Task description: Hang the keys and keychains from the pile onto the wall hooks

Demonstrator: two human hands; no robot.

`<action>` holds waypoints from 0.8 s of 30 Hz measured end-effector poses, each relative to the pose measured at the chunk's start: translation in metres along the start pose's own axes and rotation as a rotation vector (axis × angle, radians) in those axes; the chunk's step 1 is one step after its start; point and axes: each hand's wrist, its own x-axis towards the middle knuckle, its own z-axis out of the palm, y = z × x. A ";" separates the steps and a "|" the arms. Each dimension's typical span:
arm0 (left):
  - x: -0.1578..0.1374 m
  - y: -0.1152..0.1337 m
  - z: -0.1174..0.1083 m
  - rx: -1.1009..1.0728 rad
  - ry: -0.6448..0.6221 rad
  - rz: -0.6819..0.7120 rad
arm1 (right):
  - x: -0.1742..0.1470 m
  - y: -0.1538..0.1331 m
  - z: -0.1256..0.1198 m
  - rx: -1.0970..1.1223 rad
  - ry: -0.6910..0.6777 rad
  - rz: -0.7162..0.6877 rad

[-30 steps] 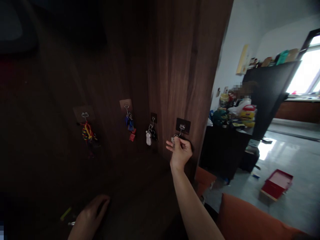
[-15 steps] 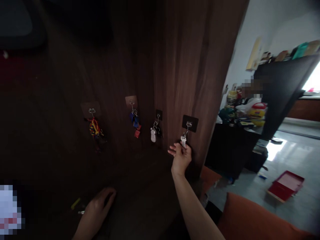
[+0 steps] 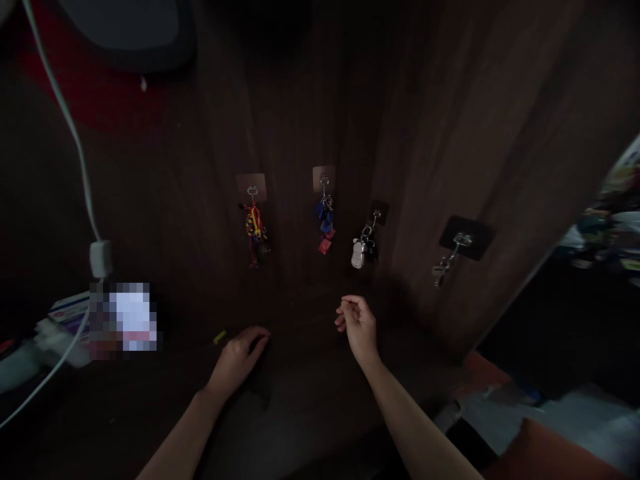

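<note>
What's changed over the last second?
The right hand let go of the silver key, left hanging on the rightmost hook, and drew back down and leftward. The view swung left. The left hand stays low; the other three hooked bunches hang as before.

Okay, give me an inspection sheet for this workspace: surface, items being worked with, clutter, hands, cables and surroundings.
Surface: dark and dimly lit.
Job's things: four wall hooks; from left, a red-and-yellow cord, a blue-and-red bunch, a bunch with a silver fob and a silver key.
Clutter: small yellow-green item near the left hand; boxes at far left.
Hands: left hand low over the surface, contact unclear; right hand below the bunches, apart from them, fingers curled, grip unclear.
Cables: white cable with a white inline block, at left.
Surroundings: orange cushion-like item at lower right.
</note>
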 end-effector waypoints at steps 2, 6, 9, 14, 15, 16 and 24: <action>-0.002 -0.009 -0.008 -0.011 0.082 -0.042 | -0.007 0.004 0.003 -0.108 -0.145 -0.015; -0.003 -0.034 -0.029 0.023 0.271 -0.237 | -0.014 0.007 0.006 -0.303 -0.412 -0.085; -0.004 -0.052 -0.044 0.090 0.297 -0.419 | -0.013 0.006 0.006 -0.398 -0.501 -0.132; -0.008 -0.067 -0.052 0.101 0.160 -0.439 | -0.009 0.004 0.006 -0.432 -0.510 -0.131; -0.009 -0.068 -0.052 0.095 0.136 -0.429 | -0.009 0.004 0.007 -0.431 -0.515 -0.128; -0.010 -0.068 -0.050 0.090 0.115 -0.418 | -0.009 0.004 0.007 -0.431 -0.518 -0.124; -0.003 -0.043 -0.025 0.010 0.047 -0.283 | -0.011 0.003 0.008 -0.487 -0.574 -0.158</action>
